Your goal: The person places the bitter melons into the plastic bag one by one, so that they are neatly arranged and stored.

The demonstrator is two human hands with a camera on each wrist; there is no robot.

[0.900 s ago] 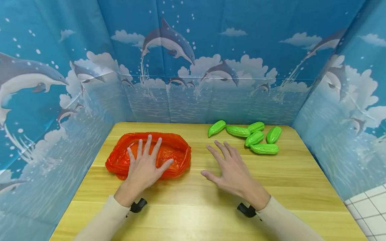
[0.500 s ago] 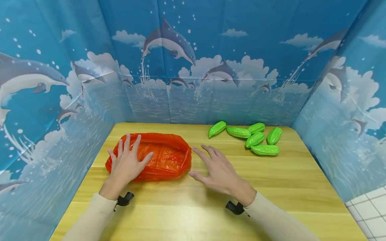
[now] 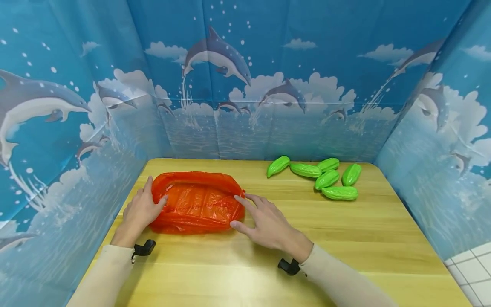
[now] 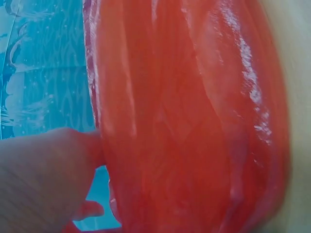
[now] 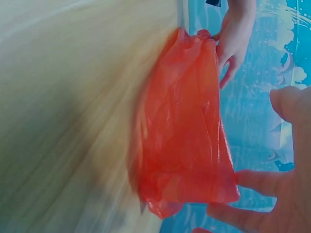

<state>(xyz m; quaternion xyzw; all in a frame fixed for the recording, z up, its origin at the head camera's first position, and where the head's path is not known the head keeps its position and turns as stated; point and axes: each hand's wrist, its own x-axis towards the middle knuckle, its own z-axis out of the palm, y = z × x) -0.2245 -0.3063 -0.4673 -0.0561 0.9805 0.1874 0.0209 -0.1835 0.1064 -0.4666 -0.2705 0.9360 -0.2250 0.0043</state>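
Note:
A thin red plastic bag point(image 3: 192, 222) lies spread on the table with its mouth upward, its inside showing. My left hand point(image 3: 140, 209) is at the bag's left end, thumb reaching over the rim. At the right end, my right hand point(image 3: 264, 221) has its thumb and fingers spread, fingertips right at the rim. In the left wrist view the thumb of the left hand point(image 4: 46, 170) meets the edge of the bag point(image 4: 170, 121). The right wrist view shows the fingers of the right hand point(image 5: 286, 194) against the near edge of the bag point(image 5: 182, 126).
Several glossy green ridged gourds point(image 3: 305, 170) lie in a loose group at the table's back right. The wooden table point(image 3: 245, 273) ends at a blue dolphin-printed curtain point(image 3: 261, 132), which stands behind it and along both sides.
My left hand has moved left and back from over the bag to its left end. My right hand has moved left to the bag's right end. The gourds stay put.

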